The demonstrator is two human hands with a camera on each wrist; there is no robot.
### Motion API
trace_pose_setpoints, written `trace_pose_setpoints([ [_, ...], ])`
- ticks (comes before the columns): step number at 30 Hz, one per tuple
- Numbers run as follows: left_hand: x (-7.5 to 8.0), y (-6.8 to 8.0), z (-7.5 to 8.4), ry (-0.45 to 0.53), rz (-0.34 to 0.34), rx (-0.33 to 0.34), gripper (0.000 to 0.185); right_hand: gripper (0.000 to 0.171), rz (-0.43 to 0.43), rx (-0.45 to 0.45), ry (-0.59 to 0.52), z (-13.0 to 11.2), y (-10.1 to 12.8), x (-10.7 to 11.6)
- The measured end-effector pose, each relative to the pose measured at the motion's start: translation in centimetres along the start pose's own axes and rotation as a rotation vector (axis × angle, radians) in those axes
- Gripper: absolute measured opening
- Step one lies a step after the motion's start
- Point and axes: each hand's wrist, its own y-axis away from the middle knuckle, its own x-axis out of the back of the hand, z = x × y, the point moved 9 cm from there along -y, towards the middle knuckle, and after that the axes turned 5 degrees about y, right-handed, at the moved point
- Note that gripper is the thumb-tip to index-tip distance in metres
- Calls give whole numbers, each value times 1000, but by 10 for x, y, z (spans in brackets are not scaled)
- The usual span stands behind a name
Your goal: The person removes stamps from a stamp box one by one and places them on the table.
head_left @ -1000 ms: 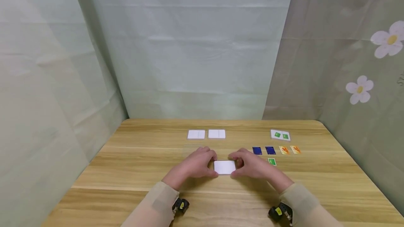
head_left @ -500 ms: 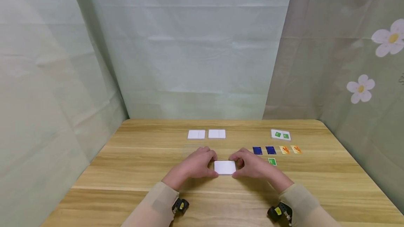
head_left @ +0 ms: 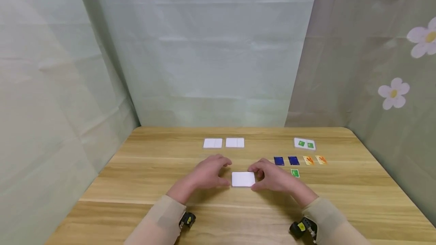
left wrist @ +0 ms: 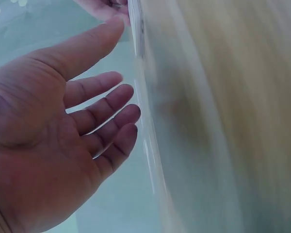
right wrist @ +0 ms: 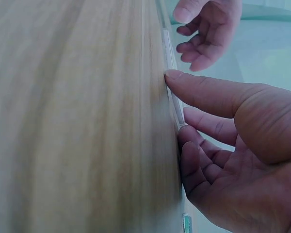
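A blank white card (head_left: 243, 179) lies on the table between the two hands. My right hand (head_left: 272, 177) holds its right end, thumb on the near edge and fingers on the far edge; the right wrist view shows the thin edge of the card (right wrist: 169, 48) beside the thumb. To the left, my left hand (head_left: 208, 171) is apart from the card, with thumb and fingers spread and nothing between them. In the left wrist view its palm and loosely bent fingers (left wrist: 106, 104) show bare.
Two white cards (head_left: 223, 143) with a dividing line lie at the back of the wooden table (head_left: 136, 184). At the right are a card with two green squares (head_left: 304, 143), two dark blue squares (head_left: 286, 161), two orange-patterned squares (head_left: 315, 160) and one green square (head_left: 295, 173). Curtains surround the table.
My left hand has let go of the white card's left end and moved slightly left, its fingers spreading. The right hand has stayed at the card's right end.
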Motion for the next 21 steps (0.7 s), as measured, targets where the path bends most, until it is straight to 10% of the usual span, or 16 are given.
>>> trace_pose_setpoints([
  [21, 36, 16, -56, -58, 97, 66, 74, 50, -2, 27, -5, -1, 3, 2],
])
